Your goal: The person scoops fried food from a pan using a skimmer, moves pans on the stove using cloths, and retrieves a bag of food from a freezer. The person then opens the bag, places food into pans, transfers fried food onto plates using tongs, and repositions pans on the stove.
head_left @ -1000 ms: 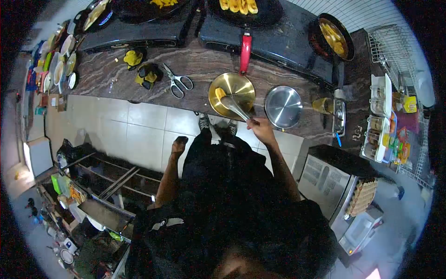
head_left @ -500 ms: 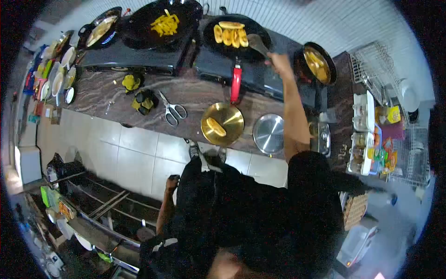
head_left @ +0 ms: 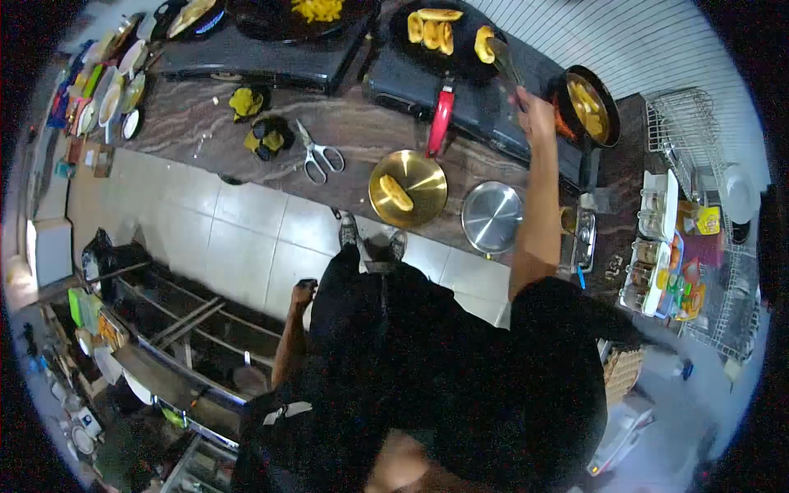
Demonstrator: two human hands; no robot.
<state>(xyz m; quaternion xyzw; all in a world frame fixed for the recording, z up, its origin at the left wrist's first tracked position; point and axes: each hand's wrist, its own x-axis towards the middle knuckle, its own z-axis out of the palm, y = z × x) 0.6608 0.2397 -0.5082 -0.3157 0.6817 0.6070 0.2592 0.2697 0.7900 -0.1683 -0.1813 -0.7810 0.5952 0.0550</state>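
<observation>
Here's the lone view, riding on the wearer's head, peering steeply down and forward, wide and dark-cornered: torso (head_left: 427, 353) close below, countertop (head_left: 197, 123) beyond, wall (head_left: 567, 37) farthest up top.

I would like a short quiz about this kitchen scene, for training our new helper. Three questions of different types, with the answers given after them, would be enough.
1. Which of the person's hands holds the spatula?
2. How many yellow pieces lie on the golden plate?
A) none
B) one
C) four
3. True or false: the scissors lie on the counter, to the left of the golden plate.

Key:
1. The right hand.
2. B
3. True
</observation>
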